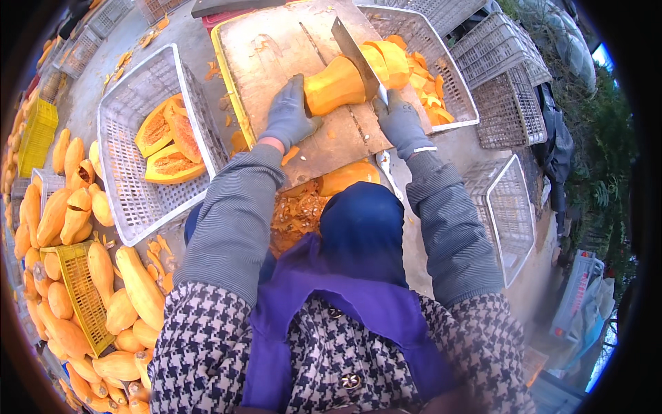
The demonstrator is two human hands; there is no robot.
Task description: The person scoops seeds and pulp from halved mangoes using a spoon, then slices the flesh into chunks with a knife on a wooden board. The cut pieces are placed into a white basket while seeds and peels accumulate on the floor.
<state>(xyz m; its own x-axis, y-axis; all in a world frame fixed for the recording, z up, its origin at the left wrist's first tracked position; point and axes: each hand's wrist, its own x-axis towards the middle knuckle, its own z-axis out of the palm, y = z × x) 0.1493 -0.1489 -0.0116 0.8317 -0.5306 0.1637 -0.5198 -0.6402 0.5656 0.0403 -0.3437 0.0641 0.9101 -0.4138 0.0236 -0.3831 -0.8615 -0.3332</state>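
Observation:
My left hand [290, 111], in a grey glove, grips the near-left end of a peeled orange squash [333, 88] lying on a wooden cutting board [258, 57]. In my gloved right hand [404, 121] is the handle of a large kitchen knife. Its broad blade [354, 57] stands at the squash's right end, between that piece and several cut slices [390, 62]. Whether the blade is partway through the flesh cannot be told. Beyond the slices, loose orange chunks [432, 88] lie in a white plastic crate [460, 95].
Left of the board, a white crate [111, 176] holds seeded squash pieces [176, 164]. Seeds and pulp [297, 209] lie below the board's near edge. Whole squashes [137, 284] crowd around a yellow crate [85, 297]. Stacked crates [504, 98] and another white crate [509, 217] stand right.

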